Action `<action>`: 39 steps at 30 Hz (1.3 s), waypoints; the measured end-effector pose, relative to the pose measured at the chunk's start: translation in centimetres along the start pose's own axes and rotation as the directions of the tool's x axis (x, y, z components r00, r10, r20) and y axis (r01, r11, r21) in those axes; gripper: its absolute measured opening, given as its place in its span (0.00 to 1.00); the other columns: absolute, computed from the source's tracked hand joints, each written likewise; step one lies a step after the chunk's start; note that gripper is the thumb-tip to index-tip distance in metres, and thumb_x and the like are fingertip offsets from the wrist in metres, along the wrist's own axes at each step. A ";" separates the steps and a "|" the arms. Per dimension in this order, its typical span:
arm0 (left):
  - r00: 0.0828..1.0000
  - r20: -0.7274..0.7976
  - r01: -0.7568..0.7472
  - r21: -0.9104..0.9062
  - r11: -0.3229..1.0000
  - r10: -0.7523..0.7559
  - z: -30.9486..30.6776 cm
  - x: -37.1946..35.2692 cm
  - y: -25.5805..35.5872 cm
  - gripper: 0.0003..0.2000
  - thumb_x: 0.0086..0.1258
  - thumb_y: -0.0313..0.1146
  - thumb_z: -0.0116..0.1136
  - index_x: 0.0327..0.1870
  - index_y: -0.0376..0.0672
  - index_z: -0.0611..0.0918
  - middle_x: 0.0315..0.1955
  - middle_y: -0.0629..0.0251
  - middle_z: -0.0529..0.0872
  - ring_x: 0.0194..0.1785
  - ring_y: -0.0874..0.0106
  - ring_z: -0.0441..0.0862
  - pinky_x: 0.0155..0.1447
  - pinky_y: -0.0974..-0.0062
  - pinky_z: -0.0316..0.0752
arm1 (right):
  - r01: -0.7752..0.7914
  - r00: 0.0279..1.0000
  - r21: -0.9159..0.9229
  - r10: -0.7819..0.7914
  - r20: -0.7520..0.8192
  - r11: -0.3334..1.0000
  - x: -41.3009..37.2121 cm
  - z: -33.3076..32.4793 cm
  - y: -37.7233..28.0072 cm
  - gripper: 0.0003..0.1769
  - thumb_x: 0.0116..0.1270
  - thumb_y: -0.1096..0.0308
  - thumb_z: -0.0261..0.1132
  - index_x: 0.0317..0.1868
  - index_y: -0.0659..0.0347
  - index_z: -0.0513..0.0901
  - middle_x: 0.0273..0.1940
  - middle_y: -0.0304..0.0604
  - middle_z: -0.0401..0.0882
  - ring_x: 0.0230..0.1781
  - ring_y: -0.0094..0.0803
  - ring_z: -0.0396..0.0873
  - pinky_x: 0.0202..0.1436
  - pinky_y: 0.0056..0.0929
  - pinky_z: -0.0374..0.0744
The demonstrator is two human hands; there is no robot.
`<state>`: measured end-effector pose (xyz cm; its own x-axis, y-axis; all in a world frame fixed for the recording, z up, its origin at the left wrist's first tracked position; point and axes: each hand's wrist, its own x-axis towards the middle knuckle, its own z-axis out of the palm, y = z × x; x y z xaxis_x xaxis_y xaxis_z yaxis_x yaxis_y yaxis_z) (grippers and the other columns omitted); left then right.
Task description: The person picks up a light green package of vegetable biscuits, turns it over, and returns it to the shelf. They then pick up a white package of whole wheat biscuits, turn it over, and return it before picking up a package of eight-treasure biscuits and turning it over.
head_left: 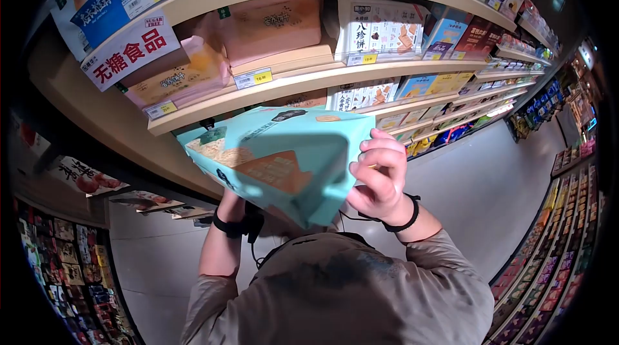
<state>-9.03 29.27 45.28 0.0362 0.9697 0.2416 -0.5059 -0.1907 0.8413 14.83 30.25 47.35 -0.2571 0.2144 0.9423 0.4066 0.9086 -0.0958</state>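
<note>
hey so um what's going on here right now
A person stands at store shelves, holding a teal bag in front of them. The right hand grips the bag's edge; the left hand is mostly hidden behind the bag, so its grip can't be made out. Other packs sit on the shelves, near a sugar-free sign.

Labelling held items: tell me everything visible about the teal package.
The teal package looks smooth, material uncertain. Its printing includes an orange-brown panel, a pale food picture and dark logos. Tilted and partly shadowed, it is held up in front of the shelf. The right hand grips its right edge; the left hand, mostly hidden, is under its left side, contact unseen.
</note>
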 end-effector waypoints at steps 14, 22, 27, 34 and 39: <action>0.573 0.254 -0.634 0.740 0.225 0.779 -4.6 0.9 -3.6 0.26 0.71 0.42 0.54 0.68 0.46 0.65 0.59 0.49 0.69 0.57 0.56 0.73 0.58 0.56 0.72 | -0.651 0.734 0.313 0.679 0.026 0.692 -9.5 0.8 6.3 0.28 0.59 0.80 0.65 0.59 0.68 0.67 0.55 0.44 0.74 0.55 0.30 0.74 0.60 0.31 0.72; 0.491 0.499 -0.529 0.822 -0.211 0.714 -0.4 -0.3 -0.8 0.17 0.56 0.39 0.70 0.47 0.58 0.80 0.48 0.61 0.68 0.52 0.60 0.68 0.58 0.44 0.63 | -0.738 0.616 0.458 0.772 0.157 0.495 -10.4 2.0 7.6 0.29 0.59 0.79 0.65 0.62 0.67 0.66 0.56 0.46 0.73 0.56 0.32 0.73 0.60 0.31 0.72; 0.480 0.478 -0.614 0.782 -0.108 0.735 0.8 -0.3 -1.8 0.21 0.48 0.40 0.77 0.43 0.70 0.82 0.49 0.64 0.65 0.55 0.60 0.65 0.61 0.50 0.63 | -0.651 0.292 0.747 0.865 0.409 -0.133 -14.5 2.9 10.0 0.40 0.56 0.78 0.70 0.67 0.65 0.59 0.60 0.48 0.70 0.58 0.36 0.72 0.59 0.37 0.77; 0.414 0.535 -0.655 0.737 -0.167 0.737 1.5 -0.3 -1.9 0.22 0.49 0.35 0.76 0.45 0.71 0.81 0.51 0.63 0.65 0.56 0.59 0.65 0.60 0.68 0.67 | -0.721 0.558 0.626 0.784 0.272 0.296 -15.8 3.2 10.2 0.38 0.56 0.79 0.70 0.65 0.66 0.61 0.58 0.49 0.71 0.56 0.36 0.75 0.58 0.35 0.78; 0.468 0.521 -0.720 0.693 -0.034 0.714 1.5 -0.1 -1.7 0.42 0.48 0.29 0.74 0.66 0.64 0.65 0.54 0.56 0.67 0.54 0.58 0.69 0.62 0.45 0.68 | -0.782 0.472 0.590 0.811 0.346 0.204 -16.9 3.1 11.4 0.32 0.60 0.73 0.68 0.64 0.66 0.64 0.58 0.47 0.73 0.55 0.33 0.75 0.56 0.34 0.78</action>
<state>-6.85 29.27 44.57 0.1044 0.2380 0.9656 0.5887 -0.7974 0.1328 21.11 38.04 29.36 -0.0946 0.9620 0.2562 -0.2333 0.2288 -0.9451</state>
